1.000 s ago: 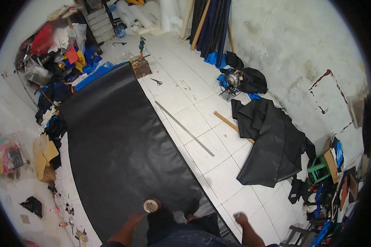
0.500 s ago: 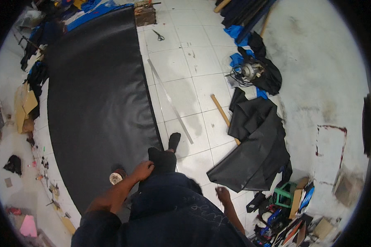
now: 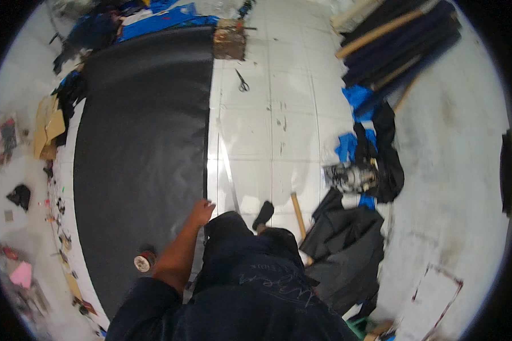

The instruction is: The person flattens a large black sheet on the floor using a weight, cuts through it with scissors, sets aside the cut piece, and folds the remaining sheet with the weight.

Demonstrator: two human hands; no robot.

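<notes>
My left hand (image 3: 201, 213) is over the right edge of a long black sheet (image 3: 145, 131) that looks like leatherette. Its fingers are drawn together; a small pale spot shows at their tips, too small to name. A round container or spool with a pale top (image 3: 144, 262) stands on the sheet beside my left forearm. To the right of the sheet, a long straight metal strip like a ruler (image 3: 227, 162) lies on the white tiles. My right hand is out of sight. My dark-socked foot (image 3: 264, 213) is on the floor ahead of me.
Scissors (image 3: 242, 83) lie far ahead near a brown block (image 3: 229, 40). Crumpled black material (image 3: 347, 244) partly covers a wooden pole (image 3: 298, 213) at right. Beyond it are a metal machine (image 3: 352, 177) and fabric rolls (image 3: 398, 51) by the wall. Small items line the left wall.
My body and view have shifted. My left hand has moved forward along the sheet's right edge. The right hand, seen earlier near the crumpled material, has gone out of view.
</notes>
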